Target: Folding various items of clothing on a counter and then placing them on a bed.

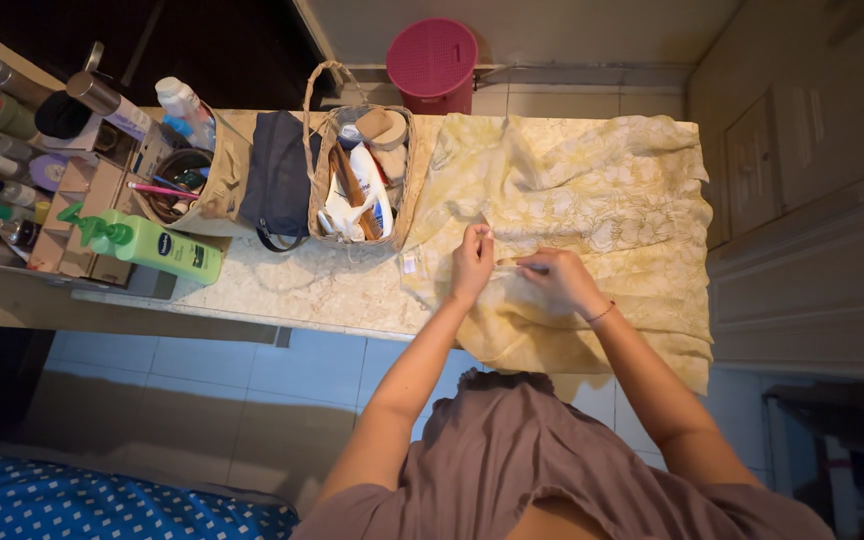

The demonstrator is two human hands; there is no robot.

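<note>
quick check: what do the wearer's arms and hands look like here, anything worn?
Both arms are bare from shoulder to wrist, with no gloves. The left hand shows no ring, watch or band. The right hand has a thin reddish bracelet at the wrist. The loose, sleeveless mauve-brown top covers only the torso. Nail details are too small to tell.
</note>
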